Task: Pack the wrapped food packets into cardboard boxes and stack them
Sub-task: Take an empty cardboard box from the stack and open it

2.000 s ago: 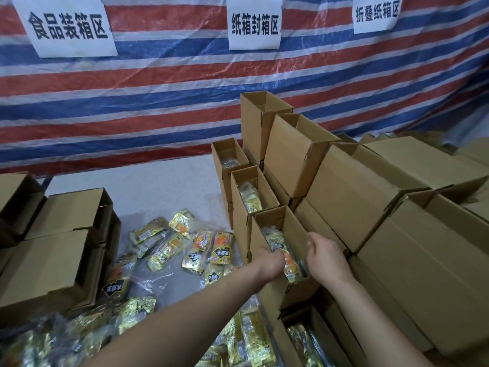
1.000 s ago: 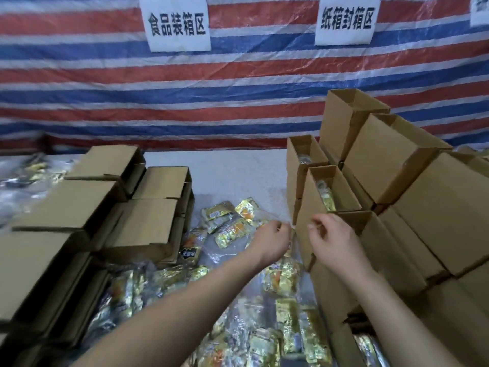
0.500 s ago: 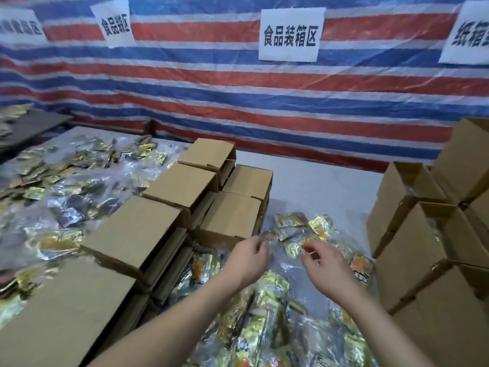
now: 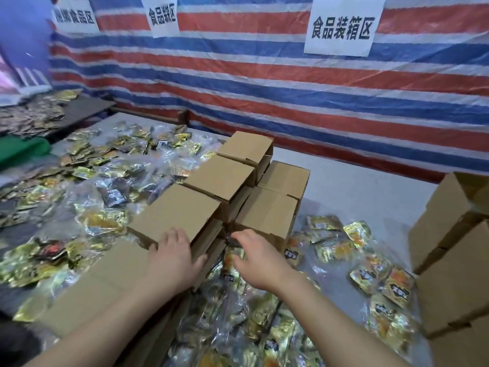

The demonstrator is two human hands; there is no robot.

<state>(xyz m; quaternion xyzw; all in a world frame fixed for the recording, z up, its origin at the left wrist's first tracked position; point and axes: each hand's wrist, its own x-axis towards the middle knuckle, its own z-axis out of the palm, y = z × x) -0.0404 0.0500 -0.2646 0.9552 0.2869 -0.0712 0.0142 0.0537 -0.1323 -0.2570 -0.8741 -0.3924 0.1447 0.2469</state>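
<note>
A row of closed cardboard boxes (image 4: 177, 211) runs across the middle of the table, stacked two high, with more boxes (image 4: 267, 210) beside them. My left hand (image 4: 172, 258) lies flat on the near corner of the middle box, thumb over its right side. My right hand (image 4: 260, 260) hovers just right of it, fingers loosely stretched toward the gap between the boxes, holding nothing that I can see. Gold wrapped food packets (image 4: 357, 235) in clear plastic lie under and right of my right hand. A larger heap of packets (image 4: 100, 221) covers the table to the left.
Taller cardboard boxes (image 4: 449, 215) stand at the right edge. A striped red, white and blue tarp (image 4: 264, 88) with paper signs hangs behind the grey table (image 4: 357, 192). A darker table (image 4: 82, 108) with more packets sits at the far left.
The view has swung left, away from the open boxes at the right. Both hands left the box they were filling and moved over the packets to the closed stack; my left hand now rests on it.
</note>
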